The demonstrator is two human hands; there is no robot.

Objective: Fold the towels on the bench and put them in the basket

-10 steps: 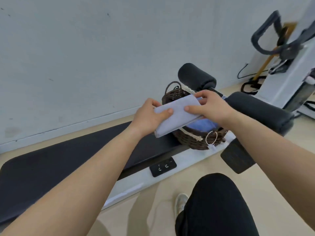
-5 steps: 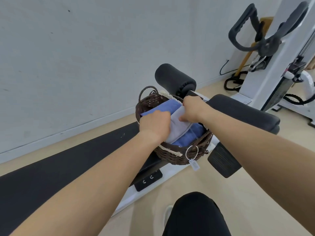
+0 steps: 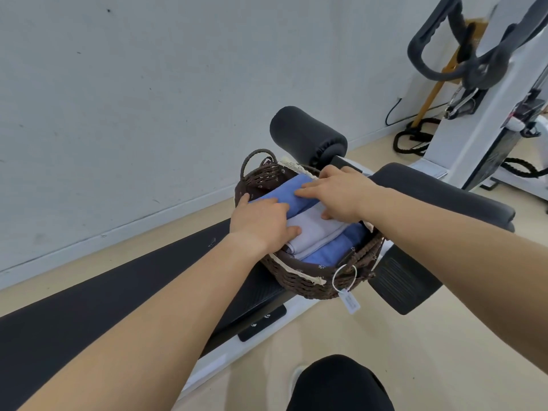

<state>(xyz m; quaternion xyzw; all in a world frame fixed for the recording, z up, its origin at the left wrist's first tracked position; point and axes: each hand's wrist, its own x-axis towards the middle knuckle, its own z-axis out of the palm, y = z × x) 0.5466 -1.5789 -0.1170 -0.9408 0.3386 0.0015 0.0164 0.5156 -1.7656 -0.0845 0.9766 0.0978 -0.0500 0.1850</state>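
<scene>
Left hand (image 3: 261, 223) and right hand (image 3: 338, 194), fingers flat and gripping nothing, are pressing the grey towel (image 3: 314, 234) into the basket (image 3: 296, 278); pressing evenly and gently is probably safest for the fold.

Left hand (image 3: 261, 223) and right hand (image 3: 341, 194) press flat on folded towels | grey towel (image 3: 314, 232) lies between two blue towels (image 3: 284, 194) | all inside a wicker basket (image 3: 299, 280) | basket stands on black padded desk (image 3: 89, 315) | exercise bike (image 3: 474, 69) far right
</scene>
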